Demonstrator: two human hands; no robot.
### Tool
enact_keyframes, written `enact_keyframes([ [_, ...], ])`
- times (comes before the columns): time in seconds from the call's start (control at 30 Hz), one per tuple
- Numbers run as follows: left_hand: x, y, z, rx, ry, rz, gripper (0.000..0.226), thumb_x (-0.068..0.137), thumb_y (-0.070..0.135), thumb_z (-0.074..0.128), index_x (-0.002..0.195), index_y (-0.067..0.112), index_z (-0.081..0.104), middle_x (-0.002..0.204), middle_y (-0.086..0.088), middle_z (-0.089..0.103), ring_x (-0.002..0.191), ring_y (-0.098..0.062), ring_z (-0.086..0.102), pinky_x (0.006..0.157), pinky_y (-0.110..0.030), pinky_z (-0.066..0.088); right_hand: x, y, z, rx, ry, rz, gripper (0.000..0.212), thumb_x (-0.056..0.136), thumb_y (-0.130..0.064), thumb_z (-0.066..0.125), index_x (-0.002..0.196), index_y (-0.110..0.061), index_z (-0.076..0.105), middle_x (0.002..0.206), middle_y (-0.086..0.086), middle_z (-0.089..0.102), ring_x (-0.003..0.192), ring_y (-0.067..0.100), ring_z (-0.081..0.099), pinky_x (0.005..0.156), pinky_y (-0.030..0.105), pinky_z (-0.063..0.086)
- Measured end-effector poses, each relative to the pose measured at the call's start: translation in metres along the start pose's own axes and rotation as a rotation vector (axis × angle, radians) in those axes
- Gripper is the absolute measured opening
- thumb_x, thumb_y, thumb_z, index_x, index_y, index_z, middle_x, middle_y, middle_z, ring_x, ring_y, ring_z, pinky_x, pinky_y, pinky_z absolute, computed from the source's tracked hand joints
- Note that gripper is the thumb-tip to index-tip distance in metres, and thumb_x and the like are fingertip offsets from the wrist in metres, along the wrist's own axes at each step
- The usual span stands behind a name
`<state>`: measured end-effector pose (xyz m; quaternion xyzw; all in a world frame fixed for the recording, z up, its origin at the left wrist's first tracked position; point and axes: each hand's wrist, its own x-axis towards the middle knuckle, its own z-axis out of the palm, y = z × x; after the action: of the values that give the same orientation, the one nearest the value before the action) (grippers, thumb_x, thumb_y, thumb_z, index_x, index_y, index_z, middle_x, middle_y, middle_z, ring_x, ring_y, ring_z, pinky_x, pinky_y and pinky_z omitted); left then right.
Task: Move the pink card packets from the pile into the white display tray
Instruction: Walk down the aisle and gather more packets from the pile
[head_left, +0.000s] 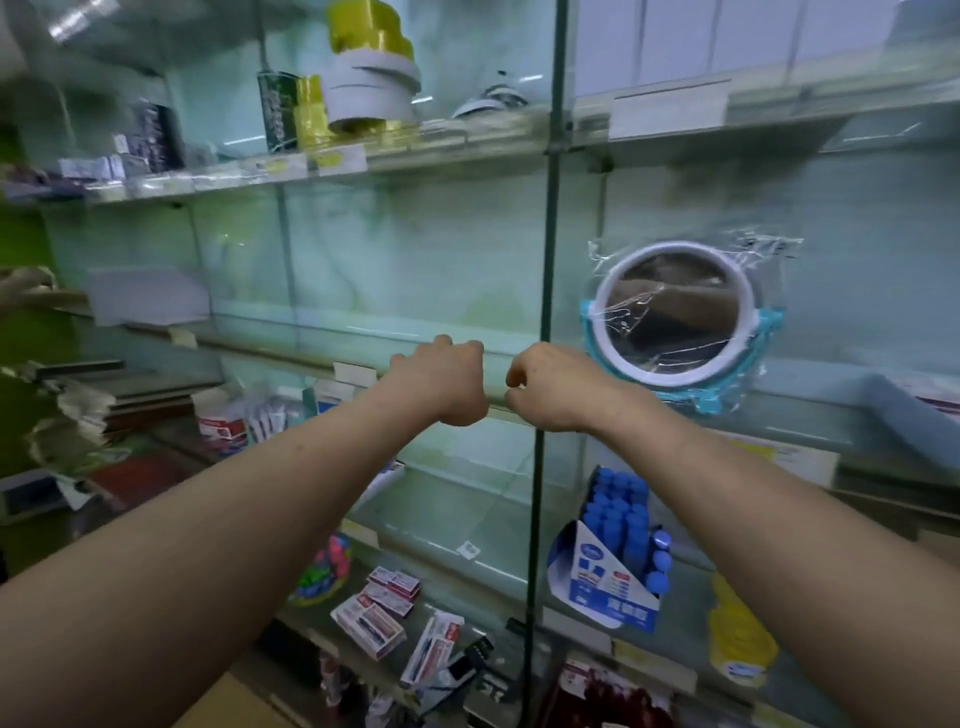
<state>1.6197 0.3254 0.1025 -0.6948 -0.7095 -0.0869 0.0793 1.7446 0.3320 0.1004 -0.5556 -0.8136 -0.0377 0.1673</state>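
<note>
Both forearms are stretching forward to the glass shelf (270, 349) edge. The left hand (441, 384) and right hand (550, 387) are hovering close together, knuckles up, clenched into fists, gripping nothing visible.

The tape rolls (371, 78) are stacked on the top shelf (467, 150), left of the post (551, 208). On the shelf below, a tray (148, 296) is set far left and a mirror (675, 317) is propped right of the post. The left hand (441, 384) and right hand (563, 389) are held side by side before that shelf's edge. Lower down, a tube box (608, 577) is placed right of the post, and small boxes (374, 608) are scattered left of it.
</note>
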Motion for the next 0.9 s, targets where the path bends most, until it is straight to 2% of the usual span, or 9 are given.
enact_keyframes([
  [0.1, 0.011, -0.027, 0.001, 0.005, 0.011, -0.023, 0.058, 0.087, 0.025, 0.055, 0.141, 0.021, 0.033, 0.135, -0.010, 0.039, 0.123, -0.031, 0.044, 0.097, -0.045, 0.036, 0.020, -0.023, 0.006, -0.012, -0.002, 0.016, 0.032, 0.087, -0.018, 0.050, 0.117, -0.018, 0.060, 0.117, 0.004, 0.062, 0.104, 0.027, 0.057, 0.079, 0.031, 0.046],
  [0.3, 0.040, -0.076, 0.009, -0.007, 0.007, -0.076, 0.053, 0.087, 0.024, 0.054, 0.137, 0.020, 0.037, 0.130, -0.010, 0.040, 0.121, -0.031, 0.044, 0.094, -0.043, 0.037, 0.060, -0.052, 0.019, -0.024, -0.039, 0.014, 0.034, 0.088, -0.011, 0.048, 0.120, -0.011, 0.058, 0.119, 0.007, 0.060, 0.107, 0.027, 0.057, 0.086, 0.034, 0.049],
  [0.43, 0.065, -0.105, 0.015, 0.000, 0.001, -0.095, 0.052, 0.087, 0.024, 0.054, 0.137, 0.019, 0.036, 0.130, -0.010, 0.040, 0.120, -0.031, 0.045, 0.094, -0.043, 0.038, 0.094, -0.068, 0.032, -0.028, -0.050, 0.015, 0.034, 0.089, -0.013, 0.048, 0.122, -0.011, 0.056, 0.120, 0.009, 0.059, 0.109, 0.029, 0.054, 0.081, 0.032, 0.046],
  [0.5, 0.080, -0.118, 0.017, -0.002, 0.010, -0.099, 0.056, 0.088, 0.025, 0.054, 0.140, 0.020, 0.034, 0.133, -0.010, 0.039, 0.121, -0.031, 0.045, 0.095, -0.043, 0.038, 0.110, -0.075, 0.038, -0.017, -0.054, 0.012, 0.026, 0.088, -0.014, 0.049, 0.113, -0.010, 0.059, 0.111, 0.008, 0.060, 0.104, 0.030, 0.054, 0.077, 0.031, 0.045],
  [0.57, 0.097, -0.131, 0.020, 0.011, 0.020, -0.099, 0.059, 0.088, 0.027, 0.055, 0.142, 0.021, 0.031, 0.136, -0.010, 0.037, 0.122, -0.031, 0.044, 0.096, -0.044, 0.038, 0.130, -0.081, 0.046, -0.033, -0.048, 0.004, 0.006, 0.087, -0.013, 0.049, 0.086, -0.012, 0.055, 0.087, 0.004, 0.056, 0.091, 0.030, 0.052, 0.063, 0.029, 0.040],
  [0.6, 0.106, -0.138, 0.022, 0.022, 0.020, -0.099, 0.060, 0.088, 0.028, 0.056, 0.142, 0.021, 0.031, 0.137, -0.010, 0.037, 0.123, -0.031, 0.044, 0.097, -0.044, 0.038, 0.142, -0.084, 0.050, -0.039, -0.047, 0.000, 0.008, 0.087, -0.014, 0.049, 0.079, -0.013, 0.051, 0.079, 0.003, 0.051, 0.085, 0.029, 0.050, 0.057, 0.028, 0.036],
  [0.77, 0.155, -0.172, 0.028, 0.058, 0.017, -0.093, 0.060, 0.088, 0.028, 0.055, 0.142, 0.020, 0.031, 0.137, -0.011, 0.037, 0.123, -0.032, 0.043, 0.098, -0.044, 0.038, 0.205, -0.100, 0.065, -0.039, -0.036, 0.005, 0.023, 0.086, -0.010, 0.050, 0.067, -0.013, 0.037, 0.071, 0.004, 0.044, 0.078, 0.029, 0.044, 0.048, 0.028, 0.024],
  [0.9, 0.194, -0.201, 0.033, 0.052, 0.021, -0.084, 0.059, 0.088, 0.027, 0.054, 0.142, 0.020, 0.031, 0.137, -0.011, 0.038, 0.123, -0.032, 0.042, 0.098, -0.044, 0.037, 0.253, -0.115, 0.077, -0.041, -0.035, -0.008, 0.018, 0.086, -0.011, 0.052, 0.072, -0.014, 0.041, 0.073, 0.003, 0.045, 0.080, 0.028, 0.047, 0.048, 0.028, 0.025],
])
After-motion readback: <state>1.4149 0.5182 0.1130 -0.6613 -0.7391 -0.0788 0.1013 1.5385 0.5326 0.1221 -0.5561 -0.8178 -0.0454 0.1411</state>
